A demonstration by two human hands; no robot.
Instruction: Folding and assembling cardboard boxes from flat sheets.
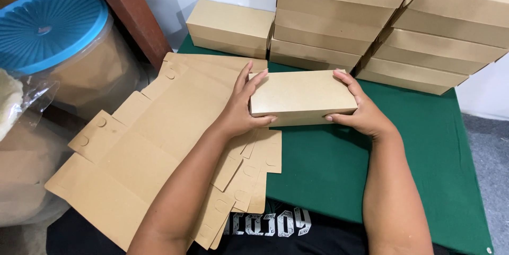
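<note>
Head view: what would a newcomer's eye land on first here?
First, the closed brown cardboard box at centre, gripped at its ends by the left hand and right hand above the green table cover. Behind it rise stacks of finished boxes; left of it lies a pile of flat unfolded box blanks, with a blue-lidded container at far left.
</note>
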